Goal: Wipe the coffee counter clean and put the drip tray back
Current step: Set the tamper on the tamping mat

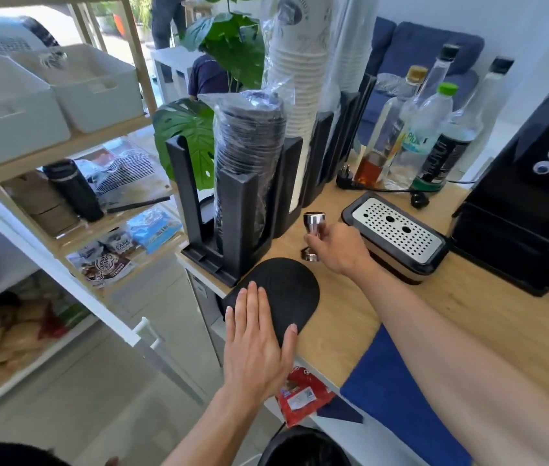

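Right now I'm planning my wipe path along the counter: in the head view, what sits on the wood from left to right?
Black lid-and-cup holder → black rubber mat under the left hand → steel tamper gripped by the right hand → drip tray → black coffee machine.

Two hands at work on a wooden coffee counter (pixel 468 307).
The left hand (pixel 256 341) lies flat, fingers spread, on a black mat (pixel 286 290) at the counter's edge. The right hand (pixel 337 247), beyond it, grips a metal tamper (pixel 313 230); the drip tray (pixel 397 233) sits just right of that hand, beside the coffee machine (pixel 542 183).
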Motion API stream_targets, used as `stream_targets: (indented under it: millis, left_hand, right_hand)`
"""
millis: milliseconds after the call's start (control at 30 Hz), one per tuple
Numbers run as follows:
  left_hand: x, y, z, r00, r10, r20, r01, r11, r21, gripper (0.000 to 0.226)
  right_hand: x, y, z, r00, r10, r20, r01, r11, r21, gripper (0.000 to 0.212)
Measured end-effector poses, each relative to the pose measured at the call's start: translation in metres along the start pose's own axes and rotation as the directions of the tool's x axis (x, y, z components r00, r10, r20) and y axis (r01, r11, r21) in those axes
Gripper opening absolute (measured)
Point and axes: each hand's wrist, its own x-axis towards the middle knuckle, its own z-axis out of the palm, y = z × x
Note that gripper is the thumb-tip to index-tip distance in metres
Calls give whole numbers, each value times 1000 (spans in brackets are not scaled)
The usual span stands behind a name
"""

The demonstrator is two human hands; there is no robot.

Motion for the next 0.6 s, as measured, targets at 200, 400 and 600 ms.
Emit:
stream_targets:
  millis: [200, 400, 600]
  left_hand:
    - [0, 0, -2, 1000, -4, -1, 4, 1000, -20, 78]
    - [-1, 0, -2, 1000, -5, 8, 5, 999, -43, 80]
    - [-2, 1, -3, 1000, -7, 6, 8, 998, -64, 80]
  right_hand:
    - [-44, -3, 15, 992, -109, -58, 113, 990, 79, 24]
    - [-61, 3, 40, 983, -168, -79, 178, 975, 133, 23]
    - [-59, 2, 46, 973, -210, -94, 221, 967, 130, 20]
